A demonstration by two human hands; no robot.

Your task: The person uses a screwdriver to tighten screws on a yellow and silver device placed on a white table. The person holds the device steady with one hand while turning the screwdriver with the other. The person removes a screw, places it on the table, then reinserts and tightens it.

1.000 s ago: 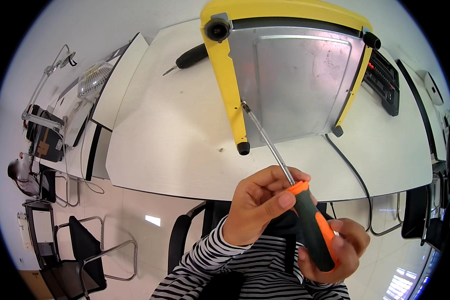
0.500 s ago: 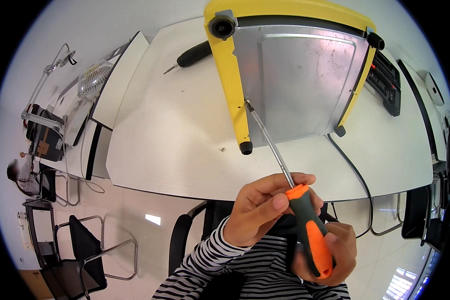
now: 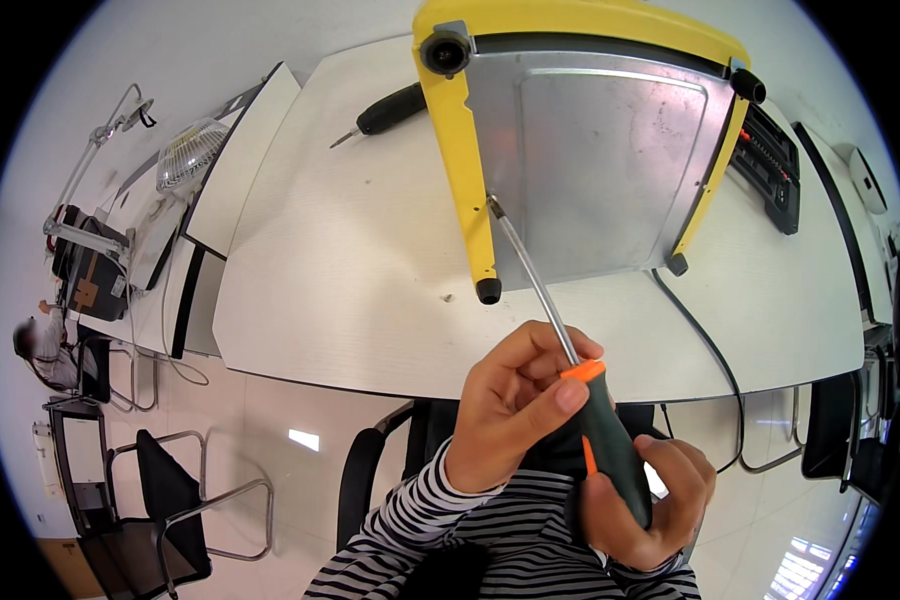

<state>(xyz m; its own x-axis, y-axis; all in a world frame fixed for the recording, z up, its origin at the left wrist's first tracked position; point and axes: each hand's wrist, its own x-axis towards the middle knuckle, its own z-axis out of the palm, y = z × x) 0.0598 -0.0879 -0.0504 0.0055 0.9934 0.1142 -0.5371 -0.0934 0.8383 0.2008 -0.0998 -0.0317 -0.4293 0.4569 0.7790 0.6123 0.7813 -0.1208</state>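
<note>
A long screwdriver [image 3: 610, 450] with a dark green and orange handle is in both my hands. My left hand [image 3: 515, 410] pinches it at the handle's orange collar, beside the shaft. Lower down, my right hand [image 3: 655, 505] has thumb and fingers wrapped round the handle's butt end. The screwdriver's tip meets the edge of a grey metal base plate, beside the left yellow side strip. That plate [image 3: 600, 160] belongs to a yellow-framed appliance [image 3: 580, 25] tipped up on the table, its underside and black feet toward me.
Behind the appliance on the left lies a black electric screwdriver [image 3: 390, 110]. An open black bit case [image 3: 770, 165] is at the right. A black cable [image 3: 705, 340] runs off the white table's [image 3: 310, 300] front edge. Office chairs [image 3: 170, 500] and a seated person [image 3: 55, 355] are at the left.
The screwdriver handle has turned, so its orange panel now faces mostly away. My right-hand fingers have shifted round the handle, and my left hand has moved slightly up and left.
</note>
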